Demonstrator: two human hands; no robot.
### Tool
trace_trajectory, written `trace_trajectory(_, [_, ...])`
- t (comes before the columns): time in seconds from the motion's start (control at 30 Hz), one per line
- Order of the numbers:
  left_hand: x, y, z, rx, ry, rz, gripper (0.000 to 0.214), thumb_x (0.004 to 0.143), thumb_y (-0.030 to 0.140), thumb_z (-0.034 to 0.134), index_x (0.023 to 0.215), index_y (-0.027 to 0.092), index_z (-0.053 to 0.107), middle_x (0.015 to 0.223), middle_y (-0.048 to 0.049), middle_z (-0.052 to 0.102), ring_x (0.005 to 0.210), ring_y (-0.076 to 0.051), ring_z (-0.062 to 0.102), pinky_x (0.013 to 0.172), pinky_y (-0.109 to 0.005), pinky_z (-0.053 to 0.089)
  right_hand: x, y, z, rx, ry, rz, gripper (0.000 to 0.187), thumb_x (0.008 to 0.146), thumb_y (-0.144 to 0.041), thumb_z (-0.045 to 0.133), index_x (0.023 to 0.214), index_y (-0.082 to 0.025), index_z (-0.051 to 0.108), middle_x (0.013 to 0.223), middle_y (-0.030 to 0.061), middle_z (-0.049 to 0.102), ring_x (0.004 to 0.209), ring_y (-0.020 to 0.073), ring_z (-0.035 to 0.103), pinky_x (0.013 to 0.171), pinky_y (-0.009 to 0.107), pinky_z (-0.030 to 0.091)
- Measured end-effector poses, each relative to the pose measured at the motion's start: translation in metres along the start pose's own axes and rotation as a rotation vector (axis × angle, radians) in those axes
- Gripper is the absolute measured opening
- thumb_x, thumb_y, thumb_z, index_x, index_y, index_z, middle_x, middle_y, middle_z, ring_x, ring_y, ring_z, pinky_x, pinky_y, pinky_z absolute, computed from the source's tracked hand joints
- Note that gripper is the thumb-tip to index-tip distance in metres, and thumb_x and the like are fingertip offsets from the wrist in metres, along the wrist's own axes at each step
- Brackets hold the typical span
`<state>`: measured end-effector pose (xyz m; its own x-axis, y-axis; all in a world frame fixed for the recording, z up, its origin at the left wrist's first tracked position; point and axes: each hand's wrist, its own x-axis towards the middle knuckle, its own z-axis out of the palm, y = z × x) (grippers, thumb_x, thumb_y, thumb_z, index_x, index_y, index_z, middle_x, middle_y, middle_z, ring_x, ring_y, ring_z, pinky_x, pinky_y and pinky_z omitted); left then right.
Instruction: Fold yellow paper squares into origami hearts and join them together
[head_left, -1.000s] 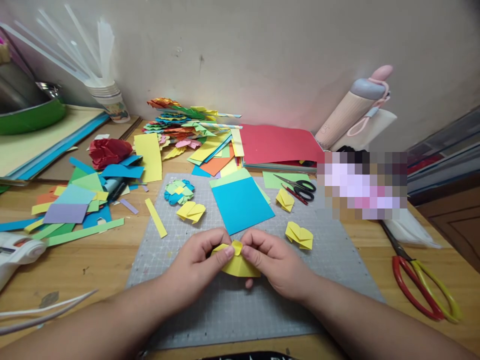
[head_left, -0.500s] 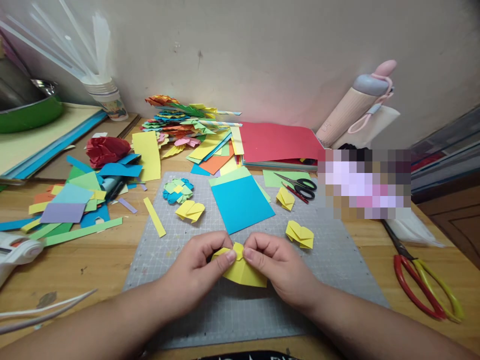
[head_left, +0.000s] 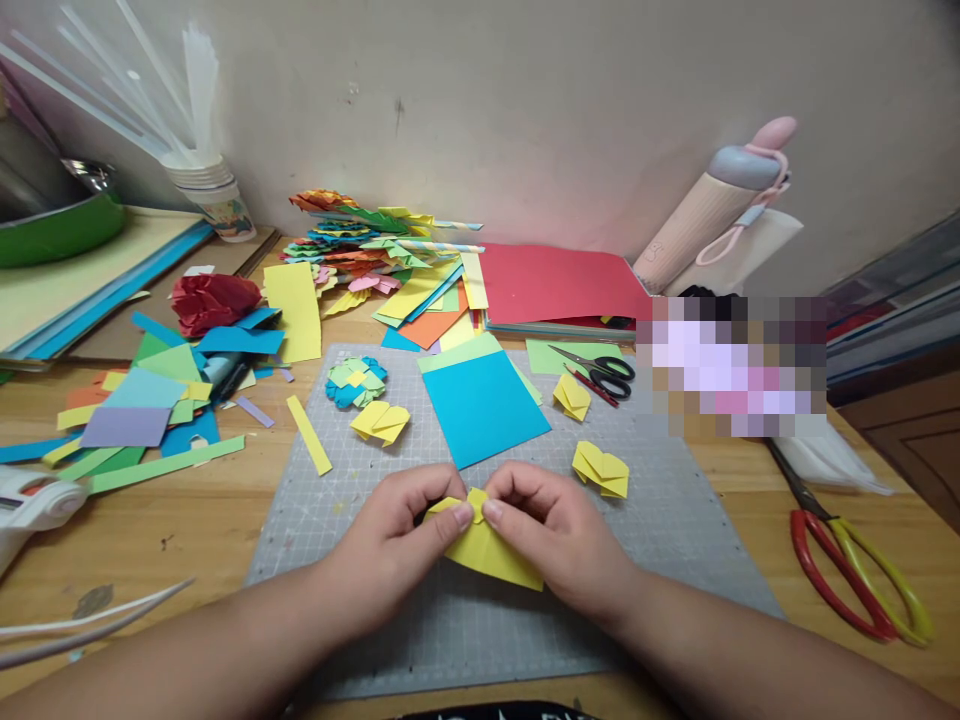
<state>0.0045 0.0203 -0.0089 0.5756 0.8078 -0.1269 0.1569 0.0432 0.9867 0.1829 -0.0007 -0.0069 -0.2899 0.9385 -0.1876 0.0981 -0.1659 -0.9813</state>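
Observation:
My left hand [head_left: 394, 540] and my right hand [head_left: 559, 530] meet over the grey cutting mat [head_left: 675, 530]. Both pinch a folded yellow paper piece [head_left: 491, 555] at its top fold, thumbs nearly touching. The paper hangs tilted between the fingers, just above the mat. Three finished yellow folded pieces lie on the mat: one [head_left: 381, 421] to the left, one [head_left: 571, 396] near the black scissors, one [head_left: 600, 470] beside my right hand. A blue paper square [head_left: 484, 405] lies just beyond my hands. A blue-green paper flower [head_left: 356, 381] sits at the mat's far left.
Black scissors [head_left: 604, 374] lie at the mat's far edge, red-and-yellow scissors [head_left: 847, 560] on the wood at right. Coloured scraps [head_left: 150, 400] litter the left side, with a white glue gun [head_left: 34, 500] and tweezers [head_left: 90, 620]. Paper stacks [head_left: 555, 285] and a bottle [head_left: 709, 220] stand at the back.
The yellow piece has turned a little, its lower edge swinging down to the right. My thumbs have closed in on its top fold. Nothing else has moved.

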Motion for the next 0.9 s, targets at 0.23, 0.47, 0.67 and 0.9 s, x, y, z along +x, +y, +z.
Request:
trace_trajectory(0.23, [-0.0003,-0.0006,0.0,-0.007,-0.061,-0.013,0.03,0.088,0.039,0.048,0.066,0.018,0.044,0.064,0.003,0.04,0.062,-0.012,0.038,0.057,-0.024,0.031,0.0006,-0.0036,-0.005,0.011,-0.046,0.02,0.027,0.083,-0.035,0.053,0.063,-0.019,0.047,0.059,-0.0041,0.039,0.055,0.0098,0.034,0.051,0.023,0.03])
trace_trajectory(0.47, [0.0006,-0.0021,-0.0013,-0.022,-0.002,-0.017,0.029,0.087,0.038,0.049,0.066,0.019,0.044,0.063,0.0039,0.038,0.061,-0.012,0.036,0.056,-0.024,0.029,0.0029,-0.0041,-0.0061,0.014,-0.137,0.067,0.026,0.081,-0.039,0.055,0.067,-0.018,0.048,0.062,-0.0035,0.041,0.056,0.0097,0.035,0.051,0.023,0.029])
trace_trajectory(0.67, [-0.0003,-0.001,0.0014,0.049,-0.02,0.003,0.03,0.087,0.039,0.047,0.065,0.019,0.043,0.063,0.0035,0.038,0.061,-0.012,0.037,0.056,-0.025,0.031,0.001,-0.0018,-0.0013,-0.053,-0.095,0.06,0.025,0.079,-0.034,0.057,0.062,-0.019,0.046,0.06,-0.004,0.041,0.055,0.0094,0.035,0.051,0.023,0.03])
trace_trajectory(0.9, [0.0019,-0.0021,-0.0006,0.106,0.149,0.032,0.027,0.087,0.036,0.047,0.066,0.019,0.044,0.063,0.0036,0.041,0.061,-0.012,0.039,0.056,-0.024,0.031,0.0041,0.001,-0.0044,0.011,-0.028,0.015,0.023,0.085,-0.039,0.051,0.072,-0.019,0.053,0.068,-0.0013,0.051,0.063,0.0124,0.048,0.058,0.025,0.04])
